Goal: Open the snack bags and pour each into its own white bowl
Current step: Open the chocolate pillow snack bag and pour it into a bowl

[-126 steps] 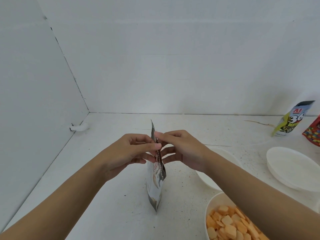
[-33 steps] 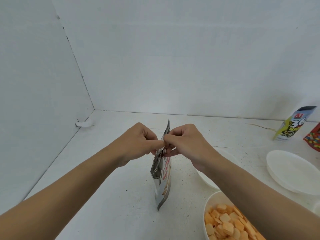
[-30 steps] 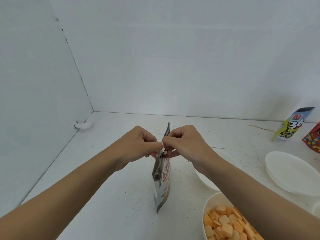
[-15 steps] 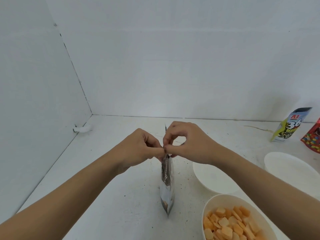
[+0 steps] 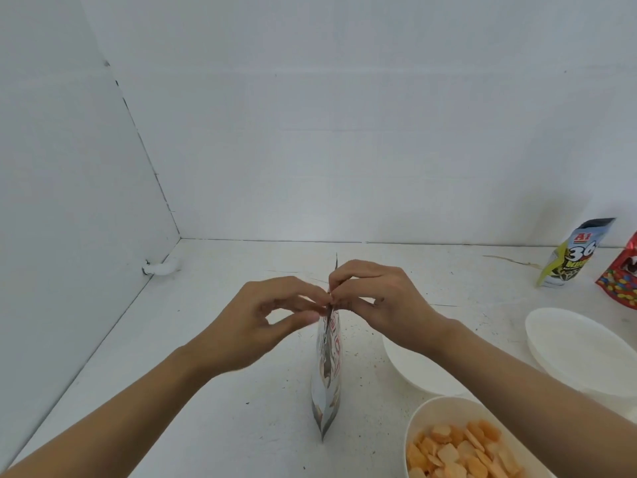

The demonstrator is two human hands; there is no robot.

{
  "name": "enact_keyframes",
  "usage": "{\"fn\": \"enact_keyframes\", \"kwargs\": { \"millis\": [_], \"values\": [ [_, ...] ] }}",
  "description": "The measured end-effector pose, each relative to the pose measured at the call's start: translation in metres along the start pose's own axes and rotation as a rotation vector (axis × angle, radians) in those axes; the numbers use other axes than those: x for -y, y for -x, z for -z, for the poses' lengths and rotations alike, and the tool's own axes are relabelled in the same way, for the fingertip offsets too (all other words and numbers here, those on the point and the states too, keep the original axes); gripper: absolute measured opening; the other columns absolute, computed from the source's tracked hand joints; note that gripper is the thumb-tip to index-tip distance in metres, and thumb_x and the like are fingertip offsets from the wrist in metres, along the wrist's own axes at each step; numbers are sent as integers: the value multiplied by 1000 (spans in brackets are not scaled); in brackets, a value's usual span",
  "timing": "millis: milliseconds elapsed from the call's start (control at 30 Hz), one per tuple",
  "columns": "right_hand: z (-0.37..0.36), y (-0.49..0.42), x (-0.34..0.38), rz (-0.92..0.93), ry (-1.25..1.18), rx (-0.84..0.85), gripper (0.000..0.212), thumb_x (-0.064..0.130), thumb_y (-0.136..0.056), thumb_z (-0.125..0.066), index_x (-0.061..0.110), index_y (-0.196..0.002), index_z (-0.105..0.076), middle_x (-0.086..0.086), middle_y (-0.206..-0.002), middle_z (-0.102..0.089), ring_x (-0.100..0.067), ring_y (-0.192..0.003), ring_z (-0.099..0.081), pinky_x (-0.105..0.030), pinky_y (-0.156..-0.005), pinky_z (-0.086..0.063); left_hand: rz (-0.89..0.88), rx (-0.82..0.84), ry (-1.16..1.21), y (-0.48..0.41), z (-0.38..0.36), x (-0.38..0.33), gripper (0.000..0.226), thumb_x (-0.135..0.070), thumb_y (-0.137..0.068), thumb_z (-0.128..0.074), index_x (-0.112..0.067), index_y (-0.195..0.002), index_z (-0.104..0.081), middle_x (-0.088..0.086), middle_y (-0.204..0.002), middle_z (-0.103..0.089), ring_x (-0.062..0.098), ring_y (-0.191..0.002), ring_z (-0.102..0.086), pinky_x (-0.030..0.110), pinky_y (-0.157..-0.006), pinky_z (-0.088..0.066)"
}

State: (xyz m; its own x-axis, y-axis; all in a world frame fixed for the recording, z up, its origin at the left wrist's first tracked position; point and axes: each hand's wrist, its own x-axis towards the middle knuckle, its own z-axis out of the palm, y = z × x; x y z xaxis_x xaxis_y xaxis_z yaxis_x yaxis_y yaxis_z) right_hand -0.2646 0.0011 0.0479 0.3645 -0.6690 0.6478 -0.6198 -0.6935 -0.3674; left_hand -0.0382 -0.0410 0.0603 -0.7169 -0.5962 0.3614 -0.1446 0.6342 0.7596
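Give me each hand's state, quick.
Left hand: pinching the top edge of the bag.
Right hand: pinching the same top edge.

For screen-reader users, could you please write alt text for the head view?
Left hand and right hand pinch the top of a silver snack bag. Right of it on the white table: a bowl of orange crackers, two empty bowls, two other bags.

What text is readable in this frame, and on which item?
"A1": red, near the top of the yellow-and-grey bag.
"36": large, just below it on the same bag.
The smaller line under "36" is too blurred to read.
The red lettering on the silver bag is seen edge-on and cannot be read.
There is no readable text on the red bag.
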Motion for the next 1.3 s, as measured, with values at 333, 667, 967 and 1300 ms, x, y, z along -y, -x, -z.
{"fn": "enact_keyframes", "kwargs": {
  "millis": [333, 667, 967, 1300],
  "values": [
    [-9, 7, 3, 7, -43, -39, 6, 0, -89, -69, 2, -87, -75, -7, -92, -71, -18, -86, -66, -34, -73, -55, -449, 5, -416, -13, 9, 14, 13, -23, -95, -67, -17, -100, -77, -2, -100, -66, 13, -83, -61, 25, -72, -50],
    [-11, 17, 6, 48, 13, 62, 13, 4, -97, -56, 0, -92, -68, -6, -98, -68, -17, -89, -60, -18, -86, -46, -637, 276, -594, -18, 11, 18, 21, -8, -101, -53, -14, -119, -61, 2, -114, -63, 19, -93, -62, 24, -82, -48],
    [14, 17, -1, 3, 77, -64, 8, -6, -92, -60, -2, -95, -67, -6, -96, -65, -11, -92, -57, -18, -85, -45, -538, 145, -550, -13, 36, 21, 18, -14, -103, -49, -5, -110, -64, 2, -105, -58, 13, -87, -55, 13, -79, -43],
    [10, 9, 3, 15, 98, 148, 12, -2, -95, -55, 6, -100, -63, -1, -92, -60, -21, -84, -53, -38, -71, -47, -410, 290, -664, -11, 36, 14, 22, -11, -103, -43, -22, -118, -54, -10, -102, -61, 7, -73, -54, 29, -65, -49]
  ]
}}
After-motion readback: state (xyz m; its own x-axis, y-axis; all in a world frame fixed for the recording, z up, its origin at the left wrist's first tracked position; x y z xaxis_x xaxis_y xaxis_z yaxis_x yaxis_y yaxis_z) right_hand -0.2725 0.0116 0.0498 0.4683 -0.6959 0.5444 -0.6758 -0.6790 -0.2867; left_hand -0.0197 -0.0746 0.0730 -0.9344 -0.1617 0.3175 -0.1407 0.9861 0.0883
